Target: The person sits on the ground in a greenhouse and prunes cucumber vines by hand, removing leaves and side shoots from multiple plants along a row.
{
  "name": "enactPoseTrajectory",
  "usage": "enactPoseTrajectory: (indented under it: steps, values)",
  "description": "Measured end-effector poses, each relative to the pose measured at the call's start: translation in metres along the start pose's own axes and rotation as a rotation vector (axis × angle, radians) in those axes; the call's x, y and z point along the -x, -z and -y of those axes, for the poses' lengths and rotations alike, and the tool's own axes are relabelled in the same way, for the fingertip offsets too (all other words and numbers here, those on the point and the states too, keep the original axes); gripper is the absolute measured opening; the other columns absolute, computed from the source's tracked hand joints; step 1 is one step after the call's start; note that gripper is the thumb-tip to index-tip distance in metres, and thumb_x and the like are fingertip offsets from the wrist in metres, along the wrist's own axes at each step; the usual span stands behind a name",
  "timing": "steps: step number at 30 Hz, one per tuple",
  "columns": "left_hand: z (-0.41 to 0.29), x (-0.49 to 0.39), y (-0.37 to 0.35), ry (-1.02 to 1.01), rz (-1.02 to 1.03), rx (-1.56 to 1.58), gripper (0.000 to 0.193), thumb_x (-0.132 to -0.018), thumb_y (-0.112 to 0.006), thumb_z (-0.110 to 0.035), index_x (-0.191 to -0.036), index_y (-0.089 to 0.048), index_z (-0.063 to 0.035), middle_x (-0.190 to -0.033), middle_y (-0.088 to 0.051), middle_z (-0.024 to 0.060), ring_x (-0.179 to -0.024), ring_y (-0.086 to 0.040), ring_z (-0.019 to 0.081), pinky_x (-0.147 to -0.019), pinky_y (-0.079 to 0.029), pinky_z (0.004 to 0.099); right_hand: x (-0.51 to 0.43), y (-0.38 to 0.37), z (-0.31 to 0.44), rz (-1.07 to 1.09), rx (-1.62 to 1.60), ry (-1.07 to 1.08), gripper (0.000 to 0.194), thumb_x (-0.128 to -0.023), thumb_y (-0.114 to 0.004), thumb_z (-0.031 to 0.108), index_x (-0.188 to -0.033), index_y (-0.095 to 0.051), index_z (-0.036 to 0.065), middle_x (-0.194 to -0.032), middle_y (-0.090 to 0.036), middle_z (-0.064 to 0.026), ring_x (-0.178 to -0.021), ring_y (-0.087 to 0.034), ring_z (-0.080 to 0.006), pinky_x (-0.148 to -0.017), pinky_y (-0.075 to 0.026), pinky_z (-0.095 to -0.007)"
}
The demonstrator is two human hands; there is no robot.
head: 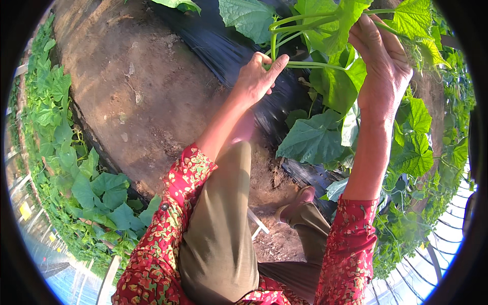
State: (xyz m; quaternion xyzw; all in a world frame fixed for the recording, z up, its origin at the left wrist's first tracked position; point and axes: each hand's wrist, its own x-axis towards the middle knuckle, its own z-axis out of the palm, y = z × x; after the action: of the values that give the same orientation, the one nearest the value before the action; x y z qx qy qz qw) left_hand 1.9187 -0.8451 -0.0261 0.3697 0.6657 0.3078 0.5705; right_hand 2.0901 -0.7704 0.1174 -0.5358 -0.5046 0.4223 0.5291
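A leafy green climbing vine [273, 45], which looks like a cucumber plant, stretches across the top right of the head view. My left hand [259, 76] is closed on its stem, thumb against the spot where a leaf stalk branches off. Higher up and to the right, my right hand [379, 57] grips the vine near its tip, among bright young leaves [413, 19] and thin tendrils. Its fingertips are partly hidden by the stem and leaves. Broad leaves [314, 137] hang below and between the two hands.
Black plastic mulch film [213, 45] covers the bed under the vine. Bare soil [152, 87] lies left of it, with another row of leafy plants [110, 190] beyond. A shoe [297, 202] rests on soil near a white metal bar [258, 223]. More vines [415, 152] stand at the right.
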Motion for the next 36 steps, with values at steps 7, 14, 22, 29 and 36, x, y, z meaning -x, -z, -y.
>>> enactPoseTrajectory:
  steps: [7, 14, 22, 29, 36]
  values:
    - [0.003, -0.018, -0.035, -0.016, -0.147, 0.449, 0.027, -0.103, -0.060, -0.025, -0.100, -0.053, 0.0008, -0.064, -0.063, 0.0085, -0.044, -0.053, 0.0101, -0.040, -0.043, 0.0263, 0.006, -0.008, 0.013, 0.005, -0.074, -0.011, 0.025, -0.094, -0.072, 0.008, -0.113, -0.070, -0.008, -0.099, -0.074, -0.0136, -0.088, -0.073, -0.0185, -0.085, -0.060, -0.0297]
    - [0.011, -0.010, -0.034, -0.109, -0.105, 0.499, 0.022, -0.104, -0.058, -0.023, -0.112, -0.059, -0.0022, -0.077, -0.062, 0.0032, -0.061, -0.056, 0.0082, -0.058, -0.048, 0.0244, 0.003, -0.002, 0.015, -0.032, -0.148, -0.027, 0.024, -0.094, -0.072, 0.007, -0.111, -0.069, -0.010, -0.101, -0.073, -0.0150, -0.089, -0.074, -0.0209, -0.084, -0.062, -0.0312]
    - [0.016, -0.009, 0.006, -0.251, 0.181, 0.180, 0.028, -0.106, -0.049, -0.015, -0.129, -0.060, -0.0052, -0.080, -0.061, 0.0009, -0.067, -0.053, 0.0074, -0.064, -0.046, 0.0230, -0.014, 0.021, 0.002, -0.047, -0.160, -0.062, 0.025, -0.094, -0.073, 0.012, -0.111, -0.070, -0.006, -0.098, -0.073, -0.0119, -0.086, -0.072, -0.0180, -0.081, -0.061, -0.0298]
    - [0.025, -0.029, 0.061, -0.607, -0.165, -0.674, 0.025, -0.098, -0.059, -0.011, -0.121, -0.068, -0.0064, -0.110, -0.065, 0.0107, -0.091, -0.064, 0.0162, -0.086, -0.054, 0.0318, -0.044, 0.055, -0.003, 0.083, -0.163, -0.071, 0.025, -0.099, -0.068, 0.021, -0.113, -0.071, 0.000, -0.102, -0.072, -0.0047, -0.094, -0.067, -0.0102, -0.081, -0.055, -0.0243]
    - [0.009, -0.042, 0.022, -0.599, 0.081, -0.395, 0.064, -0.088, -0.073, -0.005, -0.146, -0.050, -0.0222, -0.115, -0.052, 0.0089, -0.082, -0.063, 0.0183, -0.079, -0.055, 0.0359, -0.069, 0.058, 0.007, 0.067, -0.135, -0.077, 0.027, -0.100, -0.067, 0.021, -0.118, -0.070, 0.002, -0.107, -0.072, -0.0039, -0.099, -0.067, -0.0116, -0.085, -0.054, -0.0256]
